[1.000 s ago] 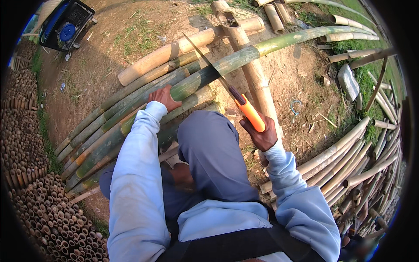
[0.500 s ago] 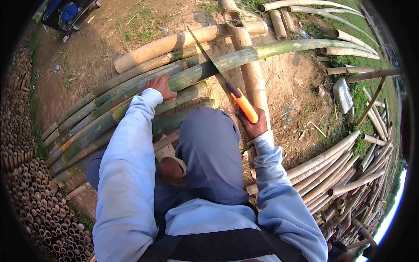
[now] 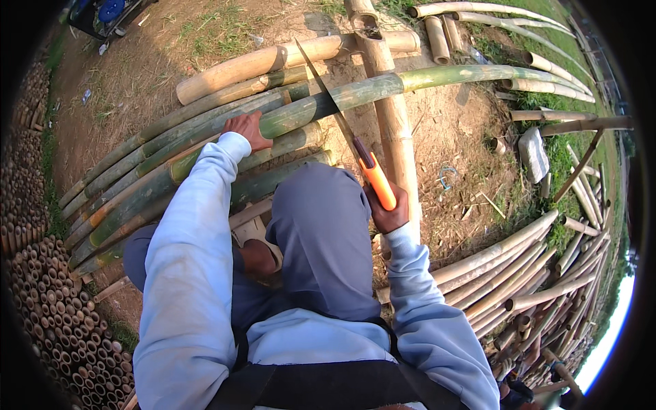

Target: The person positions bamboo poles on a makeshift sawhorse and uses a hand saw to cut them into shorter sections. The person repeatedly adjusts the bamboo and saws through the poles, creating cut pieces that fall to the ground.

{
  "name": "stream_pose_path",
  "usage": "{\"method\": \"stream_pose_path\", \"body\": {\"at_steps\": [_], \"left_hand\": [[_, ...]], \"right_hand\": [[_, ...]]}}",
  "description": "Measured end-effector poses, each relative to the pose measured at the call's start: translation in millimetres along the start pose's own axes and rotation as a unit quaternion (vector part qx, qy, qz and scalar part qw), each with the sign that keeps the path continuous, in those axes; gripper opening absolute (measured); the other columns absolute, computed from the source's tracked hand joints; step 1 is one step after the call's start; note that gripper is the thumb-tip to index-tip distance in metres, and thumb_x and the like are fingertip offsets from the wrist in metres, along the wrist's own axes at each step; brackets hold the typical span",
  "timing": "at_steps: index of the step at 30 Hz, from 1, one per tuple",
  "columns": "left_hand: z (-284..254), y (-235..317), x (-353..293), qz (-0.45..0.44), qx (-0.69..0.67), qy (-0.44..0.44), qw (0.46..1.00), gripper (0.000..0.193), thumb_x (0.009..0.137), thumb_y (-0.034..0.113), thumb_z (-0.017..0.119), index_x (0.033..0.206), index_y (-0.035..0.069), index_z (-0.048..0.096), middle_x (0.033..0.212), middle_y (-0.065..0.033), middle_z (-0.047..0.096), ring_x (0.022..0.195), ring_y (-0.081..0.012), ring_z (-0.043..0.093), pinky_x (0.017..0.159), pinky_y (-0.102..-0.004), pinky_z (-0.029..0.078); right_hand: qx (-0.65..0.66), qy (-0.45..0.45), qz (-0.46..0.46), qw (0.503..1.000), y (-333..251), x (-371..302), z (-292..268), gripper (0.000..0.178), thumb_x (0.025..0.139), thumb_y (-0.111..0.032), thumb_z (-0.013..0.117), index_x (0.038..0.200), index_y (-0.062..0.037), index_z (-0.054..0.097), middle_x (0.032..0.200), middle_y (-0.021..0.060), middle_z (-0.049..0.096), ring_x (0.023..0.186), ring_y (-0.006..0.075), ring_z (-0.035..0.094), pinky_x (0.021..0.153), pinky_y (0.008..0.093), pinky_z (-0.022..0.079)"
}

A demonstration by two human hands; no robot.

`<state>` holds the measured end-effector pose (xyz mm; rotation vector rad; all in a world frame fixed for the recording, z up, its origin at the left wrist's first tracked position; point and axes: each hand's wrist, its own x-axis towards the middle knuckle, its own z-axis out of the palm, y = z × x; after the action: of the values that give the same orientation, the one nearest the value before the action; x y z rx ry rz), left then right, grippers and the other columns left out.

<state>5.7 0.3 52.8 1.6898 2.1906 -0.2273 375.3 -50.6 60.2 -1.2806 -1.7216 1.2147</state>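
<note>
A long green bamboo pole (image 3: 376, 91) runs from the lower left up to the upper right in front of me. My left hand (image 3: 247, 130) is wrapped over it, left of the saw. In my right hand (image 3: 392, 213) is a handsaw (image 3: 376, 181), gripped by its orange handle. Its dark, tapering blade lies across the pole, tip pointing away and up to the left. Whether the teeth have entered the bamboo cannot be made out. Beneath the pole, a thick tan bamboo crosspiece (image 3: 398, 147) with a notch cut in its far part runs away from me.
Several more poles lie alongside on the left, with a tan bamboo length (image 3: 225, 76) beyond. Stacked bamboo pieces (image 3: 58, 314) fill the lower left. Loose poles (image 3: 502, 260) and a pale sack (image 3: 533, 152) lie right. A blue-and-black machine (image 3: 109, 12) stands far left.
The saw's handle and my right hand have come slightly nearer to me, the blade still across the pole. My left hand keeps its place on the bamboo. The whole view has shifted a little.
</note>
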Motion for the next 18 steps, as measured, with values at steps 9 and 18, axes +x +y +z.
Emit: {"method": "stream_pose_path", "body": {"at_steps": [9,18], "left_hand": [[1.8,0.9,-9.9,-0.011,-0.006,-0.003,1.0,0.077,0.066,0.045,0.074,0.131,0.008,0.055,0.114,-0.0219,0.066,0.11,-0.0384,0.062,0.102,-0.0486,0.043],[-2.5,1.5,-2.1,-0.012,-0.01,-0.009,1.0,0.078,0.065,0.045,0.075,0.128,0.005,0.056,0.114,-0.0227,0.066,0.108,-0.0379,0.063,0.097,-0.0472,0.047]], "right_hand": [[-0.068,-0.004,0.041,0.997,-28.3,-61.6,-27.0,0.02,0.086,-0.011,0.072,0.1,0.0014,0.065,0.068,0.0118,0.062,0.063,0.0207,0.063,0.061,0.0323,0.049],[-0.004,0.001,-0.006,1.0,-9.9,6.2,-3.6,0.019,0.088,-0.012,0.07,0.1,0.0026,0.067,0.069,0.0088,0.063,0.061,0.0136,0.056,0.059,0.032,0.046]]}}
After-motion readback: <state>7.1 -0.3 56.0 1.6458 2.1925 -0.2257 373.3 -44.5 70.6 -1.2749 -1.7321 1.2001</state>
